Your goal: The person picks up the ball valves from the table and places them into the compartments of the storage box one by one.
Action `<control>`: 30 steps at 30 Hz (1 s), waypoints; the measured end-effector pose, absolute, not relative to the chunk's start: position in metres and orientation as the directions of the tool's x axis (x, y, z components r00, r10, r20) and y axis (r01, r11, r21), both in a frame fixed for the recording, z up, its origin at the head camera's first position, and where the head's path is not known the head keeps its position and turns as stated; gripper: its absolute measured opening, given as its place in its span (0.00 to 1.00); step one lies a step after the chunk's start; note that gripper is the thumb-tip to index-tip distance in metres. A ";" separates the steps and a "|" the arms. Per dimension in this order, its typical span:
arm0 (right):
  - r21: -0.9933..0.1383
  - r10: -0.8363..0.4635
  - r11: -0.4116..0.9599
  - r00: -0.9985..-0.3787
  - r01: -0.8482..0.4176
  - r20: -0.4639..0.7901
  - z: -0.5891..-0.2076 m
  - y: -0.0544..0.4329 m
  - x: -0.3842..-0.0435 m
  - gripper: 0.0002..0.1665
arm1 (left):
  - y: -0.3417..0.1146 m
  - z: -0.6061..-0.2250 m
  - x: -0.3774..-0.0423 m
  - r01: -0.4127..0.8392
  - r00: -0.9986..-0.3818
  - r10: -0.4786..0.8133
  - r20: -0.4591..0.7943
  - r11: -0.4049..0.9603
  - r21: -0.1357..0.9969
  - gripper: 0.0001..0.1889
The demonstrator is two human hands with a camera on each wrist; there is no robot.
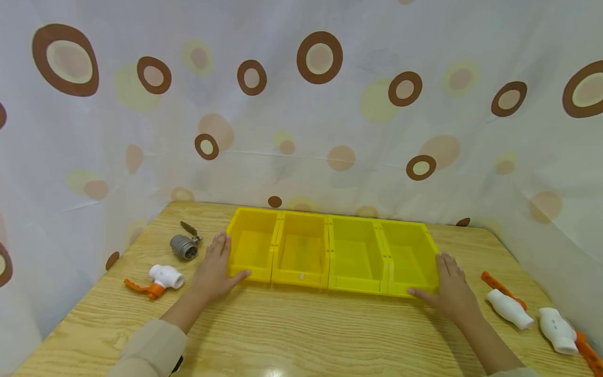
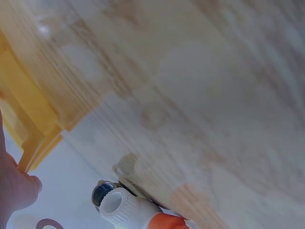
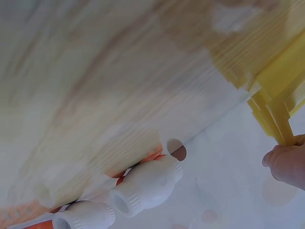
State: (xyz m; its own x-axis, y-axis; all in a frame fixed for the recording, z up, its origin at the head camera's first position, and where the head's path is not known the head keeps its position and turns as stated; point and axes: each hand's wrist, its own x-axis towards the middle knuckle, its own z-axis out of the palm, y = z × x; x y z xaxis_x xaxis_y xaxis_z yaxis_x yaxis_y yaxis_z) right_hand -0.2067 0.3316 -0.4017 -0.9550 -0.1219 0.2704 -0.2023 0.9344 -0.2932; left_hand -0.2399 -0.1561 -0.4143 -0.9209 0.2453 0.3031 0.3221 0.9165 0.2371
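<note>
Several yellow open-fronted bins stand side by side in a row across the table; the leftmost bin [image 1: 252,243] and rightmost bin [image 1: 410,256] form its ends. My left hand [image 1: 214,272] rests against the row's left end, fingers extended along the outer wall and thumb at the front corner. At the right end, my right hand [image 1: 454,290] presses the outer wall in the same way, its thumb on the front edge. The wrist views catch part of the left hand [image 2: 16,186] and the right thumb [image 3: 288,162] touching bin corners.
Left of the row lie a grey metal ball valve [image 1: 183,246] and a white valve with orange handle [image 1: 166,276]. Two more white valves, one nearer the row [image 1: 509,308] and one farther right [image 1: 557,330], lie on the wooden table [image 1: 301,335]. A patterned curtain [image 1: 282,104] hangs behind.
</note>
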 end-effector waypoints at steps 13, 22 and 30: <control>-0.276 -0.130 0.937 -0.946 -0.215 0.297 -0.404 0.333 -0.205 0.65 | -0.155 -0.415 -0.237 0.325 -0.912 0.241 0.332 0.918 0.226 0.50; -0.281 -0.125 0.937 -0.948 -0.210 0.292 -0.404 0.334 -0.205 0.65 | -0.155 -0.414 -0.235 0.322 -0.914 0.240 0.327 0.919 0.227 0.50; -0.278 -0.136 0.933 -0.939 -0.228 0.315 -0.406 0.334 -0.204 0.65 | -0.155 -0.415 -0.234 0.322 -0.912 0.243 0.330 0.923 0.210 0.49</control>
